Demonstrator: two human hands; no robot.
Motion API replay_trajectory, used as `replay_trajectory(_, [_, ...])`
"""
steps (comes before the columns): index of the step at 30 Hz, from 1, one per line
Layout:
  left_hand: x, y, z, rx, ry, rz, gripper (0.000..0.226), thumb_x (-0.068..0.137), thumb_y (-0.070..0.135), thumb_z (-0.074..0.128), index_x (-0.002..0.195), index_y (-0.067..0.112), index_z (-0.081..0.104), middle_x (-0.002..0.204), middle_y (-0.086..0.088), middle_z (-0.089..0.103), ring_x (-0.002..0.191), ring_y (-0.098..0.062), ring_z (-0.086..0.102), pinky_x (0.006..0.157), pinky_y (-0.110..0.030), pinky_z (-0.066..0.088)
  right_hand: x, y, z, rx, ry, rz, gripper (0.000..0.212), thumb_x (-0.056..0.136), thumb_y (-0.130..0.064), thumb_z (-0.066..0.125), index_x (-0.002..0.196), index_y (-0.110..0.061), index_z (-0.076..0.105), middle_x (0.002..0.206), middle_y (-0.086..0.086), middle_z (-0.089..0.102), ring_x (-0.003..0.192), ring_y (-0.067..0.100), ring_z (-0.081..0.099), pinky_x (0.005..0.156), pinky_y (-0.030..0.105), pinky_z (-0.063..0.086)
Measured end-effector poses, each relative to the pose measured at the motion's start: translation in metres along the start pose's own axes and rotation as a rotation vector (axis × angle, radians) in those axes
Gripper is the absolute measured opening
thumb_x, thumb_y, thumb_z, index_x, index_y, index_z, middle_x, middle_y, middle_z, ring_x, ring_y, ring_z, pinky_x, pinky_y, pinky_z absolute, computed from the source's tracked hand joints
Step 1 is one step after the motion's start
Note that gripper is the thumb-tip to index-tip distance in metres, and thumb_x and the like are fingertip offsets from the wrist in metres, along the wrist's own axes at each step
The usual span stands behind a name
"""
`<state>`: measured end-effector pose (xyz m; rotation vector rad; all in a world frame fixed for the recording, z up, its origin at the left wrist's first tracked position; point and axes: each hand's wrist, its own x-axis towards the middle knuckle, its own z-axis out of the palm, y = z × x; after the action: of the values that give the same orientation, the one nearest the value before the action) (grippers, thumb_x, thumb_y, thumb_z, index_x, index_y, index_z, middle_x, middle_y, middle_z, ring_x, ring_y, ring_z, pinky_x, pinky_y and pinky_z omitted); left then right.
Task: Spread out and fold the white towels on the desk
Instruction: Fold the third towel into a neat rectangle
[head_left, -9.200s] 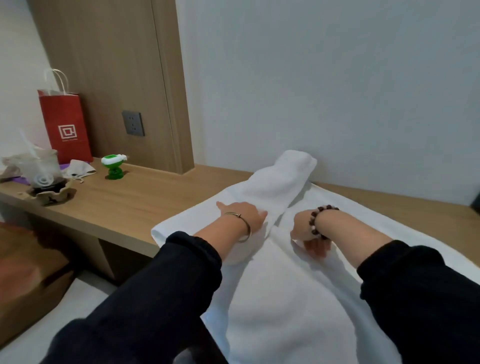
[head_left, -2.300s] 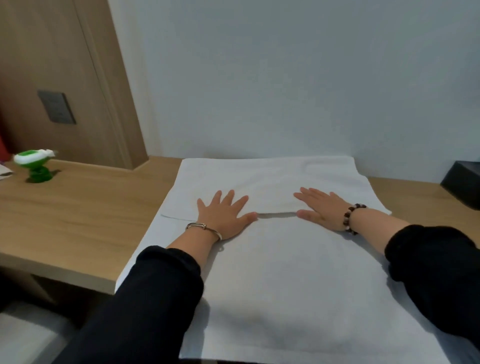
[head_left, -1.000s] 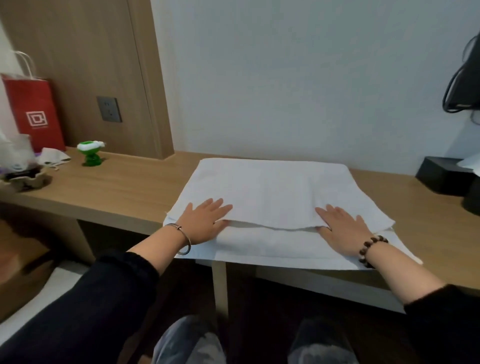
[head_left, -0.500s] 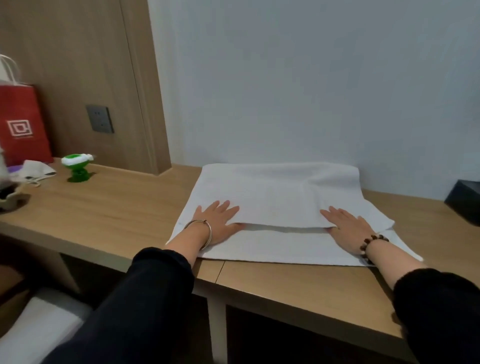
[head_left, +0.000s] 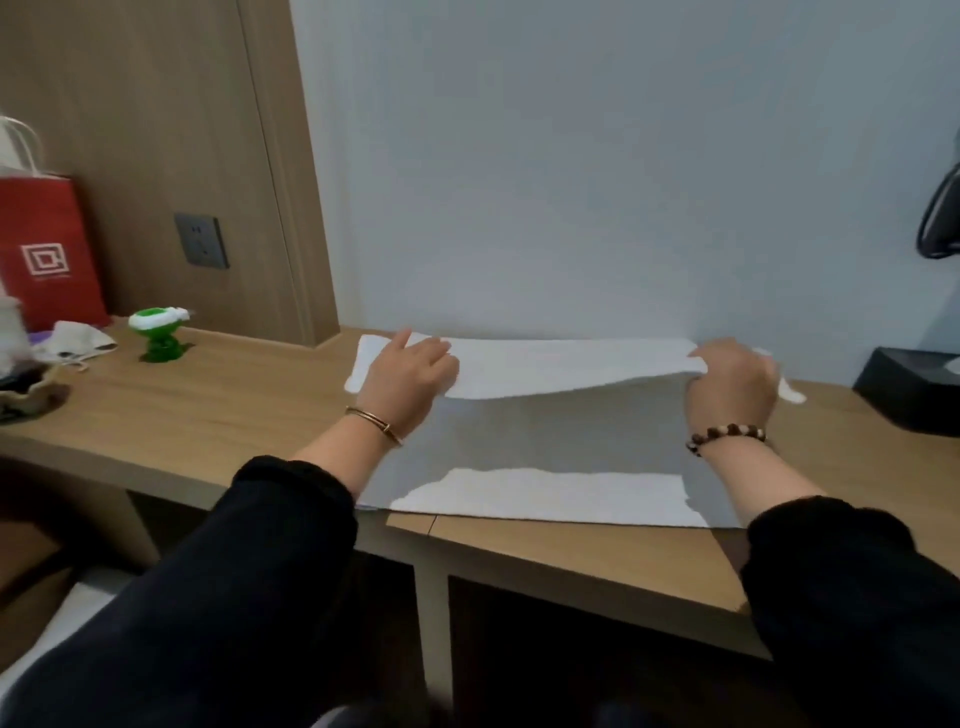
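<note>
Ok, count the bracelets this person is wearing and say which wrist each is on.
2. A thin metal bangle on the wrist of the left hand, a beaded bracelet on the wrist of the right hand; each hand grips the white towel. The sleeves may hide others.

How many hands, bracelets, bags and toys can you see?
Hands: 2, left hand and right hand, both gripping the white towel
Bracelets: 2, gold bangle and bead bracelet
Bags: 1, red bag
Toys: 1, green toy
Total: 6
</note>
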<state>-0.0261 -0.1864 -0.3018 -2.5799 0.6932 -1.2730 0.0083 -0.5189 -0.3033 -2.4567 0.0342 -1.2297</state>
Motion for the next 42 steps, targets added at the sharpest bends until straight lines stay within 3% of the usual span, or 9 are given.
replay_trajectory(2, [-0.021,0.005,-0.007,0.042,-0.177,0.130,0.029,0.068,-0.014,0.058,0.081,0.010,0.065,0.091,-0.009,0.067,0.090,-0.025,0.065,0.096,-0.047,0.043,-0.023,0.005,-0.017,-0.180,-0.065,-0.099,0.024,0.064,0.014,0.052,0.072,-0.004,0.067,0.076,0.015,0.065,0.076,0.034,0.060,0.082,0.041,0.038])
replay_trajectory(4, [-0.049,0.014,-0.007,-0.001,-0.554,0.126,0.036,0.083,0.001,0.047,0.111,0.019,0.059,0.118,0.001,0.060,0.117,-0.019,0.053,0.111,-0.043,0.024,-0.051,0.008,-0.024,-0.456,-0.438,-0.141,0.022,0.075,0.000,0.052,0.082,-0.018,0.063,0.085,0.002,0.065,0.088,0.026,0.060,0.089,0.038,0.039])
replay_trajectory(7, [-0.076,0.021,-0.007,-0.220,-0.852,-0.184,0.050,0.097,0.027,0.038,0.146,0.031,0.029,0.155,0.008,0.023,0.142,-0.011,0.018,0.116,-0.041,0.009,-0.080,0.013,-0.023,-0.333,-0.789,-0.030,0.029,0.082,-0.003,0.042,0.100,-0.024,0.050,0.103,-0.001,0.058,0.109,0.022,0.050,0.101,0.040,0.031])
replay_trajectory(11, [-0.088,0.027,0.004,-0.316,-0.803,-0.296,0.051,0.099,0.046,0.025,0.148,0.041,0.012,0.158,0.012,0.004,0.145,-0.012,0.001,0.116,-0.048,0.001,-0.087,0.019,-0.009,-0.229,-0.911,-0.024,0.066,0.087,0.002,0.031,0.144,-0.033,0.030,0.155,-0.006,0.022,0.144,0.019,0.014,0.114,0.054,0.005])
replay_trajectory(16, [-0.065,0.046,0.017,-0.305,-0.820,-0.411,0.050,0.098,0.048,0.021,0.147,0.042,0.012,0.158,0.013,0.004,0.145,-0.013,0.002,0.115,-0.053,0.000,-0.052,0.018,0.008,-0.333,-1.002,-0.023,0.065,0.093,-0.004,0.026,0.149,-0.036,0.016,0.158,-0.005,0.011,0.145,0.021,0.010,0.114,0.058,0.010])
replay_trajectory(20, [-0.058,0.057,0.019,-0.472,-0.565,-0.365,0.042,0.096,0.036,0.043,0.138,0.032,0.045,0.149,0.009,0.037,0.140,-0.013,0.027,0.116,-0.040,0.018,-0.053,0.004,0.018,-0.217,-0.893,-0.164,0.068,0.090,0.001,0.035,0.148,-0.033,0.022,0.159,-0.004,0.011,0.145,0.018,0.009,0.116,0.048,0.005])
replay_trajectory(24, [-0.058,0.063,0.012,-0.545,-0.348,-0.325,0.025,0.091,0.026,0.060,0.113,0.019,0.068,0.121,0.003,0.065,0.115,-0.014,0.056,0.098,-0.029,0.042,-0.075,-0.022,0.021,0.173,-0.881,-0.317,0.043,0.096,-0.017,0.048,0.137,-0.031,0.047,0.148,-0.010,0.038,0.136,0.011,0.034,0.108,0.021,0.019])
replay_trajectory(33, [-0.041,0.071,-0.012,-0.247,-0.186,-0.116,0.017,0.062,-0.002,0.076,0.059,0.008,0.064,0.062,-0.004,0.059,0.062,-0.025,0.056,0.042,-0.026,0.034,-0.080,-0.038,0.023,0.169,-0.873,-0.342,0.033,0.100,-0.023,0.045,0.131,-0.024,0.056,0.142,-0.009,0.047,0.134,0.012,0.040,0.111,0.026,0.024])
replay_trajectory(42, [-0.065,0.073,0.000,-0.491,-0.295,-0.364,0.012,0.088,0.022,0.062,0.082,0.014,0.068,0.089,0.006,0.058,0.086,-0.012,0.050,0.074,-0.028,0.043,-0.078,-0.041,0.010,0.281,-0.629,-0.388,0.033,0.089,0.001,0.055,0.117,-0.013,0.067,0.130,0.002,0.059,0.127,0.020,0.050,0.110,0.028,0.028])
